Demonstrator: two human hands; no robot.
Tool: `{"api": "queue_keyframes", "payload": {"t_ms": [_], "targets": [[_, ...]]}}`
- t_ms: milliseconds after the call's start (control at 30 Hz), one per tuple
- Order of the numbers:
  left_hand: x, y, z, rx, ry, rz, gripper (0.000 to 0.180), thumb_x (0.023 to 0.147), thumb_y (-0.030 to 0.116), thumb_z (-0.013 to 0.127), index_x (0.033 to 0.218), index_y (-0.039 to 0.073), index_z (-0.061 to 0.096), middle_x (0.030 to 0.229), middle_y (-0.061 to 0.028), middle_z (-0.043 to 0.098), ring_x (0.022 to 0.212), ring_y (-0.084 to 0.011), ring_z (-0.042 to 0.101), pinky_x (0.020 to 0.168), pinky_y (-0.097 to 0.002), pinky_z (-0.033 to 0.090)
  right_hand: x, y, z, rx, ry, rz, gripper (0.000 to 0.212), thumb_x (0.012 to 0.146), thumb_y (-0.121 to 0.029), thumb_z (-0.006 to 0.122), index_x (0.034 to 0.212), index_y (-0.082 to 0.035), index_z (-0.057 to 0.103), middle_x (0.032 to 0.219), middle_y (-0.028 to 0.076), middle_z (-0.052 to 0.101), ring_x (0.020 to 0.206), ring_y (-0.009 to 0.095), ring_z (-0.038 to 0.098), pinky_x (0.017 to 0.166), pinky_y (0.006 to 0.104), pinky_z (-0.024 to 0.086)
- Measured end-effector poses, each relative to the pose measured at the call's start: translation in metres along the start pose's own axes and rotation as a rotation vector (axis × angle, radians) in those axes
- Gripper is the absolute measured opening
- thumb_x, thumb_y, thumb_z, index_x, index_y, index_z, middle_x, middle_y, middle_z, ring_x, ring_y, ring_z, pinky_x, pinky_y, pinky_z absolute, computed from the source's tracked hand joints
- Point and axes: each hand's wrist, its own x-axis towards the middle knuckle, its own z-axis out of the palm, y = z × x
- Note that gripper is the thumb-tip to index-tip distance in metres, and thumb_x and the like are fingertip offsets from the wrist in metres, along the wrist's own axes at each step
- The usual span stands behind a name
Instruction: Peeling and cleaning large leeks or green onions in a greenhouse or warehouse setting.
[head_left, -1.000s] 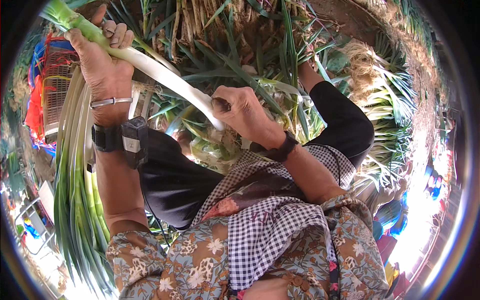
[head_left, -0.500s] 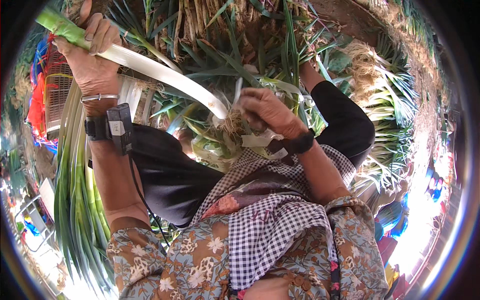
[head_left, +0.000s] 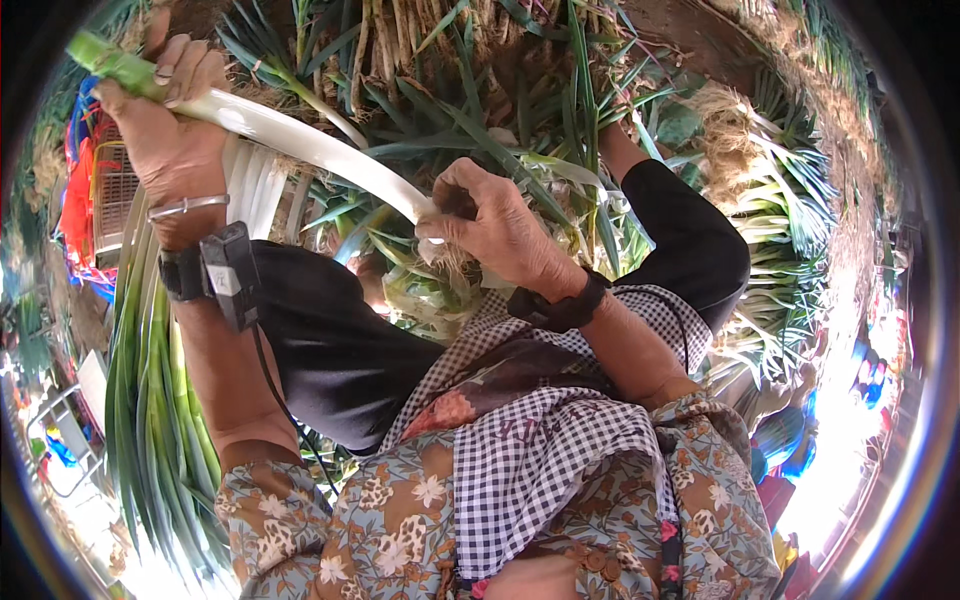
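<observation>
A long leek [head_left: 310,145] slants across the upper left, its white shaft running down to a rooty end. My left hand [head_left: 180,110] is closed around it near the green top. At the lower end, my right hand [head_left: 495,220] has its thumb and curled fingers against the white base, just above the pale roots [head_left: 450,262]. Leafy scraps and peelings [head_left: 420,300] lie below that hand, between my knees. Part of the root end is hidden by my right fingers.
A bundle of leeks [head_left: 150,380] with white shafts and long green leaves lies beside my left arm. More leeks [head_left: 790,230] are stacked at the right, roots facing up. Unpeeled stalks [head_left: 400,45] stand ahead. A slatted crate [head_left: 112,200] with red and blue plastic sits at the left.
My right hand has moved left onto the base of the leek, where it was blurred beside the roots before. My left hand and the leek have shifted slightly left.
</observation>
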Motion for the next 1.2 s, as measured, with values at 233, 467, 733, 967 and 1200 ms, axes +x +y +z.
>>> {"api": "queue_keyframes", "payload": {"t_ms": [233, 467, 733, 967, 1200], "targets": [[-0.046, 0.047, 0.010, 0.107, 0.038, 0.126, 0.072, 0.071, 0.051, 0.074, 0.113, -0.006, 0.056, 0.065, 0.0026, 0.037, 0.056, -0.0098, 0.033, 0.056, -0.0241, 0.031, 0.002, -0.005, 0.020, -0.002, 0.030, -0.183, 0.027, 0.077, -0.008, 0.075, 0.086, -0.001, 0.051, 0.077, 0.013, 0.057, 0.069, 0.025, 0.060, 0.062, 0.0339, 0.048], [-0.124, 0.064, 0.041, 0.621, 0.283, 0.514, 0.061, 0.103, 0.048, 0.022, 0.115, -0.003, 0.053, 0.066, -0.0014, 0.036, 0.060, -0.0133, 0.036, 0.059, -0.0287, 0.033, 0.004, -0.037, 0.048, -0.483, -0.088, -0.329, 0.015, 0.077, -0.015, 0.070, 0.083, -0.004, 0.060, 0.081, 0.012, 0.056, 0.069, 0.030, 0.062, 0.061, 0.0404, 0.050], [-0.156, 0.050, 0.049, 0.733, 0.447, 0.717, 0.070, 0.098, 0.060, 0.029, 0.123, -0.003, 0.047, 0.075, -0.0026, 0.041, 0.059, -0.0125, 0.037, 0.056, -0.0271, 0.033, 0.016, -0.016, 0.052, -0.401, -0.191, -0.359, 0.013, 0.076, -0.013, 0.069, 0.083, -0.003, 0.064, 0.076, 0.015, 0.062, 0.073, 0.034, 0.063, 0.064, 0.0416, 0.051], [-0.162, 0.051, 0.042, 0.649, 0.357, 0.691, 0.072, 0.098, 0.060, 0.024, 0.121, -0.005, 0.045, 0.073, -0.0037, 0.041, 0.059, -0.0130, 0.036, 0.056, -0.0267, 0.033, 0.011, -0.016, 0.052, -0.221, -0.215, -0.268, 0.010, 0.077, -0.008, 0.069, 0.083, -0.002, 0.064, 0.076, 0.017, 0.062, 0.069, 0.035, 0.062, 0.064, 0.0419, 0.050], [-0.159, 0.038, 0.057, 0.760, 0.473, 0.750, 0.074, 0.095, 0.064, 0.028, 0.116, -0.004, 0.048, 0.070, -0.0020, 0.035, 0.059, -0.0124, 0.032, 0.055, -0.0266, 0.030, 0.013, -0.010, 0.051, -0.185, -0.207, -0.331, 0.011, 0.076, -0.004, 0.068, 0.085, 0.000, 0.064, 0.077, 0.019, 0.061, 0.073, 0.035, 0.063, 0.065, 0.0407, 0.050]]}}
